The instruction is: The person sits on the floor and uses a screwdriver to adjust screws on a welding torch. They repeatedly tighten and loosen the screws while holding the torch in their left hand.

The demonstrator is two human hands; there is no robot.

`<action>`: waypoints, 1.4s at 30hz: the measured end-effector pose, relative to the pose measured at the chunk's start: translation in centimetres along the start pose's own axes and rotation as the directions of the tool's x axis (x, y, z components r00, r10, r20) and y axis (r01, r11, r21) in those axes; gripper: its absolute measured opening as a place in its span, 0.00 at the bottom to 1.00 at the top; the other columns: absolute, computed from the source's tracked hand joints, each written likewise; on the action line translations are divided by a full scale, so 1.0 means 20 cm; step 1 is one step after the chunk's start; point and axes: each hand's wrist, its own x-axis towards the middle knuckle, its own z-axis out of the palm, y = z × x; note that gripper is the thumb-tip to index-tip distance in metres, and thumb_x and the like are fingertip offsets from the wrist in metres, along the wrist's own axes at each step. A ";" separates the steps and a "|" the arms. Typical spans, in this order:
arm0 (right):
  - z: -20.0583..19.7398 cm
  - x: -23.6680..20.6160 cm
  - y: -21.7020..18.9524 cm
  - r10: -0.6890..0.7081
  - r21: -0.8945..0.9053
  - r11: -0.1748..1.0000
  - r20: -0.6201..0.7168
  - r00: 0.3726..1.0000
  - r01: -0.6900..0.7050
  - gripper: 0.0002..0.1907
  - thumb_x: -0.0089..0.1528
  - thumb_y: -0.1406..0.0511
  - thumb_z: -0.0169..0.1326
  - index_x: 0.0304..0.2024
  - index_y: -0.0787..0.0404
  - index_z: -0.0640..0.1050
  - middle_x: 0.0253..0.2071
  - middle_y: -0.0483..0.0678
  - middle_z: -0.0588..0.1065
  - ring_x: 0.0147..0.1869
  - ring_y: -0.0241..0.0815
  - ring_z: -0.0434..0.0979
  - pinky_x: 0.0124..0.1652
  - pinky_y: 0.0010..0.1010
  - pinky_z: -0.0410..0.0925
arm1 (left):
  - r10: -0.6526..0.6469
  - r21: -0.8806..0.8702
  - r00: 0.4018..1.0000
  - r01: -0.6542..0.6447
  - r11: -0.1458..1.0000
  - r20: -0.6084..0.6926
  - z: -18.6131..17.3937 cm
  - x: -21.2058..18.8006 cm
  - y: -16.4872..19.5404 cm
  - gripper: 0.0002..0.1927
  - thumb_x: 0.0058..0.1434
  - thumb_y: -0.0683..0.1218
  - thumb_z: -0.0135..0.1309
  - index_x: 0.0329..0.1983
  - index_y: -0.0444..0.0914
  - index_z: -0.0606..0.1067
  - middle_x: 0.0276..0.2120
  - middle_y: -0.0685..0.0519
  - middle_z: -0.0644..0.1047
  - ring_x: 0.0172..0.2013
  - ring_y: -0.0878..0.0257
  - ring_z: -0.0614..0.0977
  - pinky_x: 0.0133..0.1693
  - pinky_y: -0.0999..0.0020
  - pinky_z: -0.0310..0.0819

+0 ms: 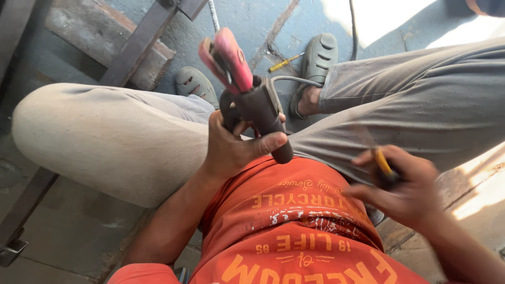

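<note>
The welding electrode holder (247,94) sits in the left hand (231,147), raised above the lap at frame centre. Its long axis runs diagonally: the dark cylindrical handle end points down and right toward the orange shirt (294,221), and the pink-red clamp jaws point up and left, away from the body. The jaws appear slightly parted at the tip, with nothing seen between them. The left hand's grip is closed around the lower handle, thumb laid along the right side and fingers wrapped behind. A grey cable (294,80) leaves the holder near the handle top and curves right toward the foot. The right hand (405,184) is lower and to the right, well apart from the holder, over the right thigh; its grip is closed on a small tool with a yellow and black handle (383,165). That hand is motion-blurred, so the tool's working end cannot be made out. The person is seated with knees spread, in grey trousers (431,100), and a grey sandal (317,58) shows on one foot, another grey sandal (194,83) on the other. On the concrete floor (252,21) between the feet lies a yellow-handled screwdriver (284,63), its axis slanting up to the right. Rusty steel bars (137,44) cross the floor at upper left, over a flat block.
</note>
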 end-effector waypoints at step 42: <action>0.34 0.44 -0.07 -0.573 0.340 0.735 -0.149 0.806 0.586 0.23 0.55 0.66 0.70 0.50 0.64 0.78 0.39 0.48 0.78 0.37 0.33 0.76 0.37 0.21 0.67 | -0.158 -0.420 0.985 0.118 0.900 -0.062 0.00 0.08 -0.07 0.38 0.71 0.73 0.42 0.62 0.36 0.69 0.35 0.55 0.75 0.28 0.73 0.63 0.30 0.75 0.54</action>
